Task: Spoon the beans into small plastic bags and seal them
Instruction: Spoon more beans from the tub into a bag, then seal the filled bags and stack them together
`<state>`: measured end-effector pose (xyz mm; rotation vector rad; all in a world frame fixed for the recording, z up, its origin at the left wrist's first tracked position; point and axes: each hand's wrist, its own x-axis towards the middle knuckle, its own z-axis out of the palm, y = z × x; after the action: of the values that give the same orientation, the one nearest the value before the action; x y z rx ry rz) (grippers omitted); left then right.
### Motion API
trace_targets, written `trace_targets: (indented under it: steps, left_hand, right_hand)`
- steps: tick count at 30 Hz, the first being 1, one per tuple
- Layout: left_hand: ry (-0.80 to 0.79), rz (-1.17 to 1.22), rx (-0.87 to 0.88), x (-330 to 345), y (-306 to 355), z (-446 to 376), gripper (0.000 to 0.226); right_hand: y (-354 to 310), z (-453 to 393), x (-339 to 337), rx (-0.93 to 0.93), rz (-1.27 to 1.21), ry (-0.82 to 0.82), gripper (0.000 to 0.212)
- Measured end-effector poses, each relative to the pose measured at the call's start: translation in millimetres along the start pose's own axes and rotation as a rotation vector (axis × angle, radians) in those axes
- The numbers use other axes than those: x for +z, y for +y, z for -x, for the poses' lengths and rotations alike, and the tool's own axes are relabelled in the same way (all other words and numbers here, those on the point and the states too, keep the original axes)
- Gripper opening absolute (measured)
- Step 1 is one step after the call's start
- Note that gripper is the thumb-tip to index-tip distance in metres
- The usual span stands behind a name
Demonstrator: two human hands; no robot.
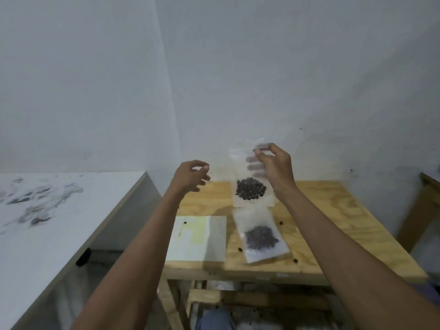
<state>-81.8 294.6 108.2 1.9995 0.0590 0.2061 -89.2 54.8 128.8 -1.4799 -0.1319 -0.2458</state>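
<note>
My right hand [276, 166] pinches the top edge of a small clear plastic bag [240, 163] and holds it upright above the wooden table [333, 210]. Dark beans [250, 188] sit in the bottom of that bag. My left hand [191, 175] hovers to the left of the bag with fingers loosely curled, holding nothing and apart from it. A second bag [260, 235] with dark beans lies flat on the table just below the held one. No spoon is in view.
A pale flat board [197, 236] lies on the table's near left part. Loose beans [281, 222] are scattered on the table and on the floor beneath. A white counter [59, 210] stands to the left, and another wooden piece [426, 186] at the right edge.
</note>
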Motion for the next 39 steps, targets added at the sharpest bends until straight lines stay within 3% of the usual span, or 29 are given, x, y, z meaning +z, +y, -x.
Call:
trace_targets:
  steps: [3, 9, 14, 18, 24, 39]
  left_hand:
    - [0.125, -0.264, -0.144, -16, -54, -3, 0.012]
    - [0.177, -0.607, -0.321, -20, -134, 1, 0.015]
    - [0.196, -0.611, -0.413, -11, -151, 5, 0.029]
    - [0.258, -0.564, -0.446, -10, -158, 4, 0.013]
    - [0.285, -0.484, -0.484, -8, -159, 2, 0.008]
    - [0.284, -0.398, -0.534, -6, -147, -2, 0.015]
  right_hand:
    - [8, 2, 12, 0.015, -0.005, 0.002, 0.013]
    - [20, 3, 25, 0.000, 0.031, 0.094, 0.015]
    - [24, 1, 27, -0.026, 0.037, 0.109, 0.016]
    - [23, -3, 28, -0.003, 0.015, 0.103, 0.014]
    - [30, -6, 31, 0.005, 0.015, 0.085, 0.015]
    - [45, -7, 36, 0.016, 0.035, 0.069, 0.017]
